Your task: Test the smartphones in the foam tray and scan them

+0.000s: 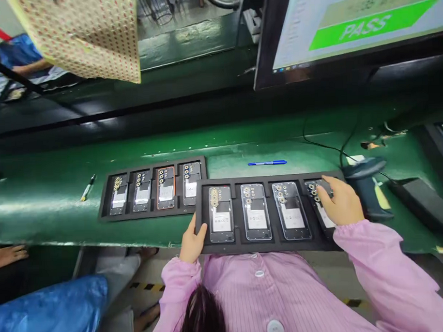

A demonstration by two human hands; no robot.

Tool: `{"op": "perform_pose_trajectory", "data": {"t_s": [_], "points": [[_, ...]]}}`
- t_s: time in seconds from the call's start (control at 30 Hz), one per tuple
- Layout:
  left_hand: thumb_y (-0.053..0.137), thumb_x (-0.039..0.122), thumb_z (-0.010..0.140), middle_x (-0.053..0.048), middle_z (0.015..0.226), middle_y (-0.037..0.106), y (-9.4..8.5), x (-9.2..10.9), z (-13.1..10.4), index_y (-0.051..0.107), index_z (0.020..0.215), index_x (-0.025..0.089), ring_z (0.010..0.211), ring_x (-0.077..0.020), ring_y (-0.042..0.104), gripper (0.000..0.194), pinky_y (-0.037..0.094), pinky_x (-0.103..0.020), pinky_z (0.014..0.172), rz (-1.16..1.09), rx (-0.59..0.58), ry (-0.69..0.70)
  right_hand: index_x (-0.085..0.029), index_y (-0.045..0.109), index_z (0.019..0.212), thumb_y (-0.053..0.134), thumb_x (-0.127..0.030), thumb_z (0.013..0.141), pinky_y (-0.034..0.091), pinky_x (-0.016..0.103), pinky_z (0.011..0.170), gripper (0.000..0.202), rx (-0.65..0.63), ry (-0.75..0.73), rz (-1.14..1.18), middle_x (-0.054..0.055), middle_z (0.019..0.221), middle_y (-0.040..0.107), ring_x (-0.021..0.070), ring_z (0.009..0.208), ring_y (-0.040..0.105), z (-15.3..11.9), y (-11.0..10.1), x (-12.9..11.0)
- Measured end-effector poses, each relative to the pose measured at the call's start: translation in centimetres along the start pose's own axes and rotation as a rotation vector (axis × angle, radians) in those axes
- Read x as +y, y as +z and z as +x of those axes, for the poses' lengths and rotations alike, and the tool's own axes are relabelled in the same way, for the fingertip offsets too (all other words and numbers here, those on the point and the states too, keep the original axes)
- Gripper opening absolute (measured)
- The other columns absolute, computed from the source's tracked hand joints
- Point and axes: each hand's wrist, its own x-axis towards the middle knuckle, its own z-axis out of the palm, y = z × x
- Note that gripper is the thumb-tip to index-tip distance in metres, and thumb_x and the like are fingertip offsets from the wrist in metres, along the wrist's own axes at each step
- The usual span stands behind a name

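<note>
A black foam tray (238, 218) lies in front of me at the bench's near edge, with several slots, each holding an opened phone with its back cover off. My left hand (193, 239) is closed on the tray's left end, thumb on top. At the right end, my right hand (339, 200) is closed around the far corner. Its thumb lies over the upper part of the rightmost phone (324, 214), partly covering it. Another phone (256, 213) shows round camera rings and a white label. The fingers under the tray are hidden.
A second phone-filled tray (179, 204) sits behind, left. A blue pen (268, 163), a marker (87, 187) and a handheld scanner (365, 185) with cable lie on the green bench (228, 161). The monitor (347, 35) reads PASS. Someone's hand (10, 255) shows at left.
</note>
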Motion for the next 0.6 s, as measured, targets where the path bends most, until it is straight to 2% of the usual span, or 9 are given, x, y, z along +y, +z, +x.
{"op": "perform_pose_trajectory", "data": {"t_s": [0.07, 0.13, 0.2, 0.27, 0.43, 0.6], "points": [[0.052, 0.040, 0.079, -0.004, 0.130, 0.055, 1.2, -0.1, -0.7, 0.041, 0.136, 0.020, 0.120, -0.0197, 0.051, 0.061, 0.041, -0.033, 0.102, -0.051, -0.052, 0.040, -0.010, 0.061, 0.109, 0.036, -0.032, 0.081, 0.041, 0.044, 0.093, 0.044, -0.087, -0.124, 0.033, 0.017, 0.111, 0.063, 0.0283, 0.105, 0.056, 4.1, 2.0, -1.6], [0.050, 0.038, 0.081, -0.003, 0.134, 0.050, 1.9, -0.1, -1.1, 0.037, 0.138, 0.021, 0.124, -0.0187, 0.047, 0.061, 0.037, -0.032, 0.105, -0.083, -0.084, 0.061, -0.011, 0.061, 0.112, 0.038, -0.027, 0.082, 0.039, 0.042, 0.096, 0.040, -0.260, -0.163, -0.032, 0.015, 0.118, 0.060, 0.0270, 0.111, 0.052, 7.7, 4.1, -3.3], [0.048, 0.035, 0.082, -0.002, 0.137, 0.048, 2.2, -0.1, -1.3, 0.035, 0.139, 0.021, 0.126, -0.0177, 0.045, 0.060, 0.035, -0.031, 0.107, -0.106, -0.103, 0.073, -0.014, 0.063, 0.112, 0.046, -0.026, 0.082, 0.038, 0.039, 0.096, 0.037, -0.437, -0.157, -0.131, 0.012, 0.123, 0.057, 0.0271, 0.113, 0.050, 10.3, 5.8, -4.9], [0.048, 0.032, 0.082, -0.002, 0.138, 0.046, 2.2, 0.0, -1.4, 0.035, 0.139, 0.020, 0.127, -0.0172, 0.044, 0.060, 0.033, -0.031, 0.108, -0.116, -0.108, 0.087, -0.017, 0.066, 0.108, 0.052, -0.025, 0.080, 0.041, 0.037, 0.090, 0.033, -0.542, -0.154, -0.194, 0.011, 0.121, 0.058, 0.0278, 0.109, 0.052, 11.8, 6.9, -6.2], [0.048, 0.029, 0.080, -0.006, 0.135, 0.049, 2.1, 0.7, -1.6, 0.035, 0.139, 0.017, 0.124, -0.0182, 0.047, 0.061, 0.032, -0.033, 0.108, -0.102, -0.137, 0.104, -0.015, 0.068, 0.101, 0.049, -0.020, 0.083, 0.041, 0.034, 0.080, 0.026, -0.588, -0.163, -0.262, 0.013, 0.107, 0.062, 0.0266, 0.099, 0.054, 13.1, 7.2, -8.3], [0.049, 0.034, 0.080, -0.007, 0.121, 0.060, 2.8, 1.4, -0.9, 0.027, 0.142, 0.018, 0.106, -0.0200, 0.059, 0.068, 0.044, -0.034, 0.096, 0.004, -0.227, 0.128, -0.009, 0.060, 0.113, 0.034, -0.024, 0.091, 0.039, 0.033, 0.072, 0.037, -0.534, -0.117, -0.309, 0.018, 0.110, 0.059, 0.0246, 0.091, 0.056, 13.3, 6.9, -9.9]]}}
